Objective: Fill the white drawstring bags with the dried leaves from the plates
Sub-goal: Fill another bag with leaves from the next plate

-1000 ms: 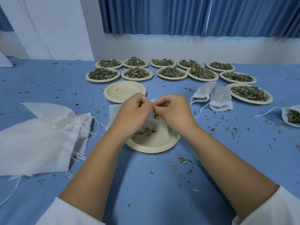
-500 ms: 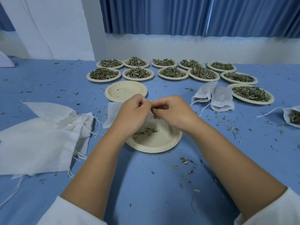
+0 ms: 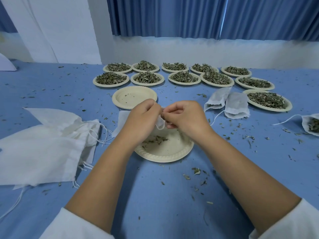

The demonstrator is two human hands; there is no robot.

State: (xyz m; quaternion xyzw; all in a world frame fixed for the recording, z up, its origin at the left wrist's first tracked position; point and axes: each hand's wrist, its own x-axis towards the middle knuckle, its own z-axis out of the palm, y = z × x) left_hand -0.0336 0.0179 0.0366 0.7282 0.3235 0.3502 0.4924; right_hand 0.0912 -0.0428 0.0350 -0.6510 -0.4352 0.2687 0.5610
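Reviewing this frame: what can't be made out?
1. Head view: the small bag is mostly covered by the left hand and right hand; its fill cannot be told.
2. Head view: the leaf-filled bag at the right is cut off by the frame edge.

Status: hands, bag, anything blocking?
Left hand and right hand both pinch the white bag over the near plate. Few leaves on it. Nothing in the way.
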